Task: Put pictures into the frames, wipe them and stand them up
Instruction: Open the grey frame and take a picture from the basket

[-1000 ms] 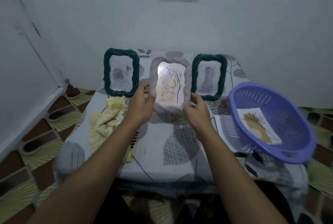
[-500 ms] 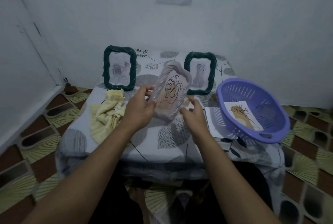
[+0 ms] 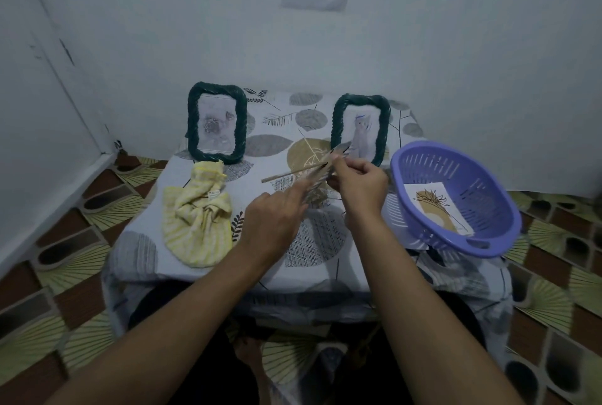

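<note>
The left hand [image 3: 273, 222] and right hand [image 3: 358, 186] each have a closed grip on a pale frame [image 3: 314, 178]. It is tilted nearly edge-on above the desk [image 3: 146, 251].

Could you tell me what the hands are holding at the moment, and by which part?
The pale frame, tipped almost edge-on. The left hand holds its near edge; the right hand pinches its far right end.

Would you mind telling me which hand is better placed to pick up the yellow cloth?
Left. The left hand is nearer the yellow cloth, which lies on its side of the table, while the right hand grips the pale frame.
</note>
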Demonstrator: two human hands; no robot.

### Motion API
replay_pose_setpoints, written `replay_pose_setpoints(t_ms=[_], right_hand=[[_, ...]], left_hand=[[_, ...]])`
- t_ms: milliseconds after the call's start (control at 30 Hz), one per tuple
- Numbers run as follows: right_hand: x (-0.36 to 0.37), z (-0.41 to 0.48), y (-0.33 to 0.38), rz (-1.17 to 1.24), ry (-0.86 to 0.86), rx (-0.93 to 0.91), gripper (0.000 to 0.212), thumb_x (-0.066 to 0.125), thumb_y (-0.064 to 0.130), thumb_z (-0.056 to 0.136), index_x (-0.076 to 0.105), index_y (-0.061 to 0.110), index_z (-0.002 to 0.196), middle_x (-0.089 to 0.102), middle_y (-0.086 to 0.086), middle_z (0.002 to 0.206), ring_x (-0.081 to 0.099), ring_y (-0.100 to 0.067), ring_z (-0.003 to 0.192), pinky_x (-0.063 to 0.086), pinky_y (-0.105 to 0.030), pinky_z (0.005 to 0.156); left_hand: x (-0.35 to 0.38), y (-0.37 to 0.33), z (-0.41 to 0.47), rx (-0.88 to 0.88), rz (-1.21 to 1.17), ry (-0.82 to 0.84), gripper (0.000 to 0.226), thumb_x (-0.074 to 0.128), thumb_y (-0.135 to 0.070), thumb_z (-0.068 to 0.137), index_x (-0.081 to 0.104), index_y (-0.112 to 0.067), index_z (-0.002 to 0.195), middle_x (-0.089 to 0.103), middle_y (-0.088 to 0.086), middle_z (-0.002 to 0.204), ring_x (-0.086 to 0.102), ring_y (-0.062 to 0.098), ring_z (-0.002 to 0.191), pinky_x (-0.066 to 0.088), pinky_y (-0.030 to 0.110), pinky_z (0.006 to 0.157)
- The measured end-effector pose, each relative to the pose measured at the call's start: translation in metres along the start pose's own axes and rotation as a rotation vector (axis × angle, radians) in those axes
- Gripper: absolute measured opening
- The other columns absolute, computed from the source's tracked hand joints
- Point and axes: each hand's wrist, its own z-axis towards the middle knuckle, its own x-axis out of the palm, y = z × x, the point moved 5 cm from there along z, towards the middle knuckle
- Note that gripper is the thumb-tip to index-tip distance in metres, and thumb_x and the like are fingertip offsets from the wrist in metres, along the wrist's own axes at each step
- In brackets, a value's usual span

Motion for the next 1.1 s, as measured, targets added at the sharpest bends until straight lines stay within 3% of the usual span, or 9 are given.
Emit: replay_pose_setpoints(t_ms=[133,300,433,533,667,867,933,1033,1100], right_hand=[[-0.008,0.003,-0.007,-0.036,-0.044,0.001,0.004,0.074,0.017,0.081,0.074,0.013,0.082,0.075,-0.002,0.075,0.074,-0.021,0.073,0.063,-0.044,0.075],[-0.015,0.006,-0.010,-0.087,-0.058,-0.019,0.019,0.071,0.021,0.084,0.072,0.026,0.065,0.072,0.007,0.067,0.068,-0.019,0.072,0.061,-0.049,0.079],[-0.019,0.009,-0.013,-0.094,-0.060,-0.028,0.026,0.069,0.019,0.087,0.071,0.032,0.065,0.071,0.010,0.070,0.063,-0.014,0.072,0.058,-0.047,0.080],[-0.018,0.010,-0.014,-0.100,-0.042,-0.022,0.026,0.070,0.024,0.089,0.072,0.036,0.066,0.074,0.010,0.077,0.070,-0.016,0.082,0.059,-0.048,0.085],[-0.019,0.014,-0.018,-0.069,-0.037,0.020,0.022,0.072,0.031,0.089,0.073,0.033,0.067,0.074,0.009,0.077,0.071,-0.021,0.087,0.059,-0.047,0.087],[-0.021,0.012,-0.019,-0.102,-0.055,-0.045,0.021,0.060,0.040,0.097,0.068,0.030,0.080,0.064,0.013,0.070,0.057,-0.007,0.070,0.051,-0.032,0.071],[-0.017,0.008,-0.017,-0.102,0.017,-0.041,0.020,0.058,0.042,0.098,0.073,0.028,0.097,0.064,0.020,0.079,0.058,-0.004,0.079,0.049,-0.030,0.078],[-0.013,0.001,-0.015,-0.160,0.139,-0.022,0.055,0.060,0.044,0.096,0.054,0.009,0.139,0.057,0.019,0.098,0.053,-0.006,0.098,0.040,-0.027,0.089],[-0.011,-0.001,-0.017,-0.236,0.180,-0.008,0.087,0.065,0.052,0.090,0.026,0.009,0.155,0.056,0.004,0.127,0.053,-0.017,0.118,0.038,-0.030,0.096]], left_hand=[[0.002,0.010,0.000,-0.088,-0.255,0.096,0.037,0.057,-0.048,0.092,0.063,-0.017,0.112,0.072,-0.007,0.081,0.067,0.014,0.065,0.049,0.025,0.053],[-0.012,0.034,0.009,-0.370,-0.364,-0.075,0.024,0.050,-0.028,0.095,0.071,-0.016,0.101,0.066,-0.003,0.083,0.054,0.013,0.075,0.041,0.028,0.067],[0.014,0.067,0.012,-0.803,-0.608,0.235,0.037,0.038,-0.034,0.099,0.070,-0.019,0.110,0.062,0.003,0.119,0.051,0.020,0.111,0.037,0.031,0.095],[0.036,0.077,-0.002,-1.100,-0.810,0.495,0.035,0.042,-0.042,0.100,0.065,-0.015,0.104,0.062,0.008,0.122,0.057,0.027,0.110,0.045,0.038,0.094],[0.044,0.077,-0.009,-1.100,-0.897,0.506,0.040,0.047,-0.043,0.095,0.069,-0.010,0.101,0.067,0.003,0.100,0.061,0.024,0.090,0.043,0.034,0.072],[0.051,0.070,-0.011,-1.131,-1.076,0.445,0.051,0.062,-0.064,0.069,0.068,-0.017,0.088,0.060,0.007,0.086,0.055,0.022,0.079,0.043,0.037,0.071],[0.051,0.068,-0.008,-1.093,-1.062,0.447,0.060,0.063,-0.069,0.072,0.074,-0.012,0.085,0.066,0.006,0.088,0.057,0.022,0.080,0.044,0.035,0.071],[0.052,0.064,-0.002,-1.007,-1.006,0.460,0.062,0.061,-0.069,0.081,0.076,-0.010,0.092,0.074,0.004,0.100,0.069,0.019,0.088,0.048,0.032,0.076],[0.053,0.062,0.000,-0.995,-0.977,0.431,0.057,0.062,-0.064,0.085,0.071,-0.008,0.088,0.069,-0.008,0.084,0.065,-0.006,0.076,0.049,0.024,0.073]])
